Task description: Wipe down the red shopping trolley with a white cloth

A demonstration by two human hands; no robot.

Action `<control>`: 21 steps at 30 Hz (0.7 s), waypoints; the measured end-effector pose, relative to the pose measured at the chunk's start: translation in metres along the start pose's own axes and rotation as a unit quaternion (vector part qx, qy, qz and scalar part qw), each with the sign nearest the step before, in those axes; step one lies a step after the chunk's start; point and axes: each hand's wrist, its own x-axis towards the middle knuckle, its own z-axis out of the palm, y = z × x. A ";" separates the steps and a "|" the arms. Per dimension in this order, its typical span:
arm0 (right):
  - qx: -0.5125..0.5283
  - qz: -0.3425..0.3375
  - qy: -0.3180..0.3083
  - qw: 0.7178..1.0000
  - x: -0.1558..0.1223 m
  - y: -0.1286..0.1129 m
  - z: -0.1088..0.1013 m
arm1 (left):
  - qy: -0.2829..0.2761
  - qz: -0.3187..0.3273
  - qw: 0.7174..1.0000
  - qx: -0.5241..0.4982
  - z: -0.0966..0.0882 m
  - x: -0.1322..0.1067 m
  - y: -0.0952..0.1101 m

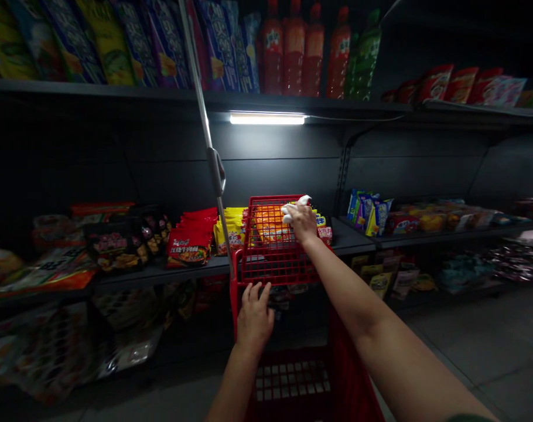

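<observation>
In front of me stands a red plastic shopping cart (pixel 358 375) with a raised grid flap (pixel 275 271) at its far end. My right hand (pixel 302 223) reaches forward to the flap's upper right corner, its fingers closed on a crumpled white cloth (pixel 305 201) that lies against the rim. My left hand (pixel 254 316) rests by the lower left edge of the flap, fingers stretched out and slightly spread, holding nothing. A thin metal pole (pixel 200 94) with a grey clip (pixel 216 171) rises from the cart's left side.
Behind the cart, a dark shelf (pixel 139 278) carries red noodle packets (pixel 190 240), yellow packets (pixel 229 231) and black snack bags (pixel 115 243). Red drink bottles (pixel 305 53) and blue snack bags (pixel 220 47) stand above a lit lamp (pixel 267 119). Tiled floor (pixel 451 334) lies to the right.
</observation>
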 end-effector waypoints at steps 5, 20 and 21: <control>0.077 -0.038 -0.008 0.996 -0.016 -0.046 0.006 | -0.008 -0.003 1.000 0.005 0.000 0.000 0.001; 0.085 0.057 -0.042 0.994 -0.146 0.011 -0.027 | 0.007 0.016 1.000 0.003 -0.002 -0.001 -0.002; 0.097 0.034 -0.052 0.993 -0.151 -0.002 -0.026 | 0.003 0.015 1.000 0.002 -0.002 -0.001 -0.001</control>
